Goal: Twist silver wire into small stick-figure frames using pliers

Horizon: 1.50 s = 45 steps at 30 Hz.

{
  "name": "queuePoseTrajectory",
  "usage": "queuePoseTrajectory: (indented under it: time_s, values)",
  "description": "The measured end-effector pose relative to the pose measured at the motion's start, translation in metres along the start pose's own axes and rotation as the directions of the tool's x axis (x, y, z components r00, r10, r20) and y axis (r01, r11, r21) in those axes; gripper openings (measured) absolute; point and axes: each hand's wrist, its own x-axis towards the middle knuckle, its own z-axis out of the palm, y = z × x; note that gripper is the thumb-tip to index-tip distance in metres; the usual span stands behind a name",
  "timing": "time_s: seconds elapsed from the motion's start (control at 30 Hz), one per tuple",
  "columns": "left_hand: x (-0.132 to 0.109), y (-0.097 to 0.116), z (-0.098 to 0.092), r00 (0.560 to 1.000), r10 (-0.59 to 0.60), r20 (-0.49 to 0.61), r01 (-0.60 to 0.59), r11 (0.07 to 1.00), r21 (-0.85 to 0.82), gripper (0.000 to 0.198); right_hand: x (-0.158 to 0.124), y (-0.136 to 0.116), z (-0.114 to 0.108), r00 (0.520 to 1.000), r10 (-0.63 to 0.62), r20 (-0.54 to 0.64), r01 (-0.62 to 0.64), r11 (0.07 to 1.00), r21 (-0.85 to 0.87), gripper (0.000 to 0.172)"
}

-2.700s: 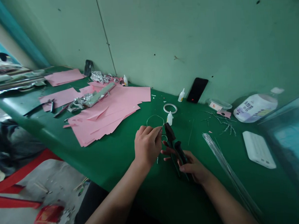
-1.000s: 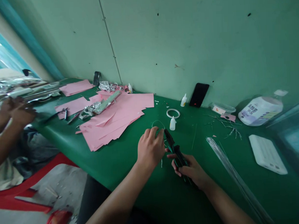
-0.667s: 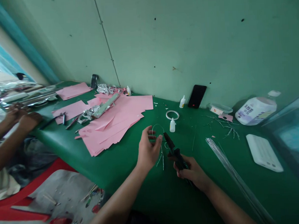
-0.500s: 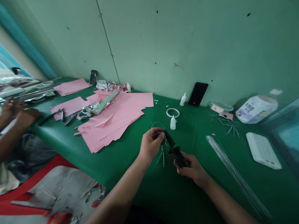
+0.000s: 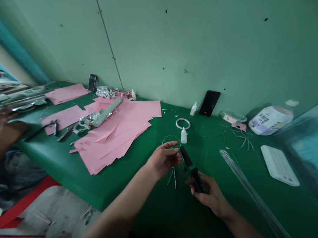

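My left hand [image 5: 163, 159] is over the green table, its fingers stretched toward the pliers and pinching a thin wire. That bare wire [image 5: 167, 137] arcs up in a loop, and twisted strands of it [image 5: 172, 178] hang below the hand. My right hand [image 5: 211, 194] grips black-handled pliers [image 5: 193, 170], their jaws pointing up near the wire. A small white glue bottle [image 5: 183, 135] and a white tape ring [image 5: 182, 123] stand just beyond the hands.
Pink paper sheets [image 5: 114, 135] and crumpled foil [image 5: 85, 122] cover the table's left part. A bundle of thin metal rods [image 5: 246, 178] and a white power bank [image 5: 279, 165] lie on the right. A co-worker's hand [image 5: 6, 129] is at the far left.
My left hand has shifted right, closer to the pliers, and the pliers now stand more upright. The co-worker's hands have moved further left, partly out of view.
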Motion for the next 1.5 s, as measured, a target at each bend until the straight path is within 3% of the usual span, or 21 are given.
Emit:
queuePoseTrajectory:
  time_s: [0.13, 0.23, 0.47, 0.67, 0.87, 1.07, 1.27, 1.4, 1.5]
  values:
    - [0.011, 0.019, 0.007, 0.962, -0.219, 0.163, 0.231, 0.971, -0.059, 0.026, 0.0, -0.008, -0.005, 0.991, -0.103, -0.08, 0.089, 0.983, -0.163, 0.018]
    - [0.02, 0.036, 0.017, 0.918, -0.291, 0.27, 0.322, 0.944, -0.079, 0.028, 0.001, -0.021, -0.013, 0.978, -0.169, -0.125, 0.114, 0.926, -0.359, 0.021]
    - [0.023, 0.084, 0.046, 0.766, -0.274, 0.581, 0.35, 0.936, -0.021, 0.026, 0.021, -0.074, -0.033, 0.914, -0.404, -0.043, 0.265, 0.672, -0.691, 0.039]
    - [0.012, 0.127, 0.042, 0.716, -0.181, 0.675, 0.33, 0.939, -0.097, 0.022, 0.078, -0.12, -0.018, 0.867, -0.496, 0.04, 0.348, 0.547, -0.762, 0.045]
    - [0.012, 0.161, 0.023, 0.82, -0.014, 0.572, 0.159, 0.966, -0.204, 0.021, 0.129, -0.13, 0.0, 0.837, -0.544, 0.062, 0.346, 0.438, -0.83, 0.062]
    - [0.016, 0.171, 0.01, 0.88, 0.11, 0.462, -0.088, 0.994, -0.071, 0.024, 0.134, -0.128, 0.003, 0.867, -0.494, 0.057, 0.283, 0.395, -0.874, 0.072]
    - [0.018, 0.165, 0.014, 0.854, 0.351, 0.384, -0.402, 0.914, 0.057, 0.018, 0.121, -0.131, 0.002, 0.883, -0.47, 0.014, 0.167, 0.286, -0.944, 0.07]
    - [0.015, 0.159, 0.023, 0.794, 0.543, 0.274, -0.583, 0.808, 0.086, 0.015, 0.115, -0.132, -0.004, 0.837, -0.548, -0.013, 0.111, 0.192, -0.975, 0.065]
    - [0.012, 0.154, 0.03, 0.772, 0.593, 0.227, -0.626, 0.772, 0.111, 0.015, 0.11, -0.134, -0.009, 0.801, -0.599, -0.019, 0.083, 0.143, -0.986, 0.061]
